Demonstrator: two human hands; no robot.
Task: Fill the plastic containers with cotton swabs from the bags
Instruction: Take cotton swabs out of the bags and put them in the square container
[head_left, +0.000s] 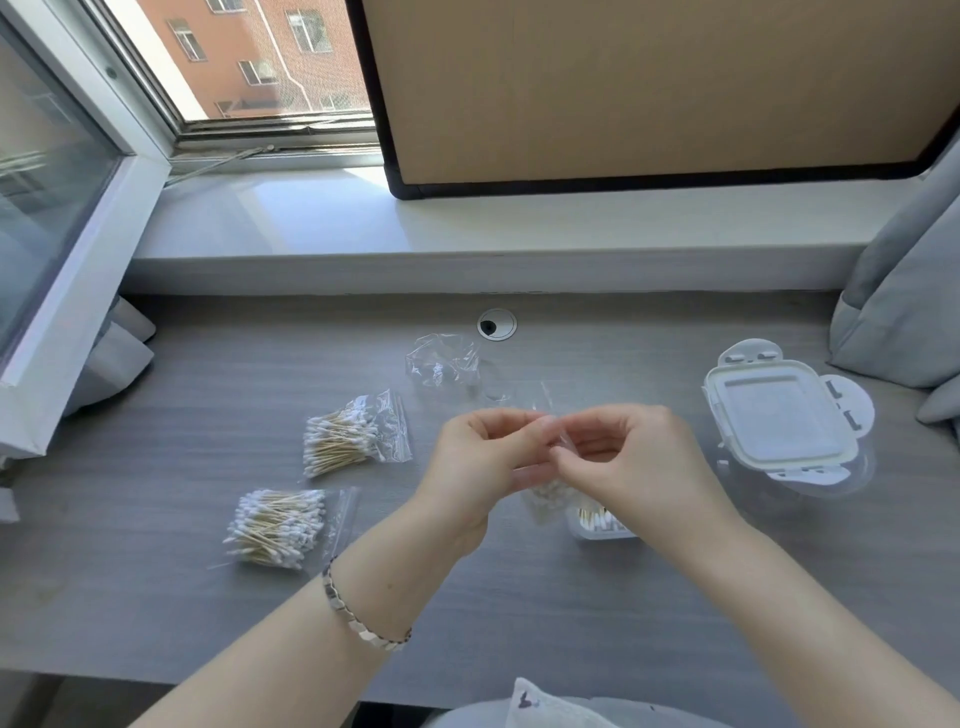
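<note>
My left hand (480, 465) and my right hand (621, 452) meet over the middle of the desk. Both pinch the top edge of a clear bag of cotton swabs (545, 499), which hangs blurred between them. Under my right wrist sits a small clear plastic container (602, 522) with swabs in it, mostly hidden. Two full bags of swabs lie to the left, one farther (345, 439) and one nearer (278, 525). An empty crumpled clear bag (444, 358) lies beyond my hands.
A plastic container with a white clip lid (774, 415) stands at the right. A round cable hole (497, 323) is at the desk's back. Grey cushions (909, 322) lean at the far right. The window sill (467, 228) and an open window frame border the desk behind and left.
</note>
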